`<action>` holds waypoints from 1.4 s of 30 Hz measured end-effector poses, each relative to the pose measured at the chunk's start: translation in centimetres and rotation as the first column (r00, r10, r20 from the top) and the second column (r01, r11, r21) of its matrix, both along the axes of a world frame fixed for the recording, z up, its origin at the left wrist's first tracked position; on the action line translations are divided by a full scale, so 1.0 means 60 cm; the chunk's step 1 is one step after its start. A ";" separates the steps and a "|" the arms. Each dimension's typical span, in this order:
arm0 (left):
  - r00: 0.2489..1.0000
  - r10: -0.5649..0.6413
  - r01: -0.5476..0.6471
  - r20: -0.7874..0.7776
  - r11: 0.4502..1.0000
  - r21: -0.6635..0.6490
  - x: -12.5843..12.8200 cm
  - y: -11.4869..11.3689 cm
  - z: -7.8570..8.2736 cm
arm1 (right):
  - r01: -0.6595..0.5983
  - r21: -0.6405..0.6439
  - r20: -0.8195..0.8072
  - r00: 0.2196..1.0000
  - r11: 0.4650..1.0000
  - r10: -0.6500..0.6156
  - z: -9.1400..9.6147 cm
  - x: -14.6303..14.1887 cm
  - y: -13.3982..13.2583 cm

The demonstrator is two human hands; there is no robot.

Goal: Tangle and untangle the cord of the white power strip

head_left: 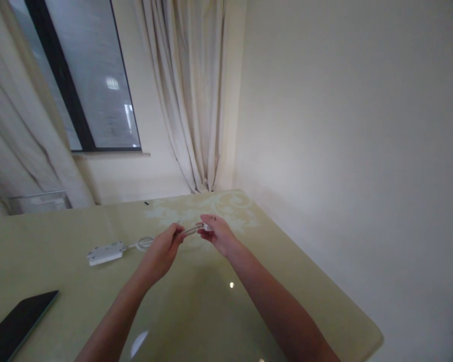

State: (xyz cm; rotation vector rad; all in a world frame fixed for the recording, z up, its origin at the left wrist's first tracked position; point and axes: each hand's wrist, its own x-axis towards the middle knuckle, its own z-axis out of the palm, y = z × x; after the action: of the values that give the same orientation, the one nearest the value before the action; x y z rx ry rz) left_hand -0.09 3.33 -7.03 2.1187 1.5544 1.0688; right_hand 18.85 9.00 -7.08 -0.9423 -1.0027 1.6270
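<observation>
My left hand (162,251) and my right hand (217,234) are raised a little above the glossy green table (196,301), close together. Between them runs a thin white cable (192,230). My left fingers pinch one part of it and my right fingers pinch its white plug end (207,227). The cable trails left in a small loop (145,243) to a flat white power strip (105,253) lying on the table.
A dark tablet or phone (17,327) lies at the table's near left edge. A window (86,75) and pale curtains (191,90) stand behind the table. A plain wall (343,151) runs along the right side. A small dark speck (146,203) sits near the far edge.
</observation>
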 end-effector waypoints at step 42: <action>0.984 0.074 -0.079 0.163 0.997 0.025 0.011 -0.040 0.046 | -0.337 0.403 0.354 0.915 0.851 0.195 0.059 0.042 -0.009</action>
State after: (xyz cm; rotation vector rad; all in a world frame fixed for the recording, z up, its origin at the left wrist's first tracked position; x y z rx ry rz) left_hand 0.56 0.91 -4.28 1.9511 1.5620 1.2661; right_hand 21.35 8.48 -3.53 -0.7552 -1.7131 1.3878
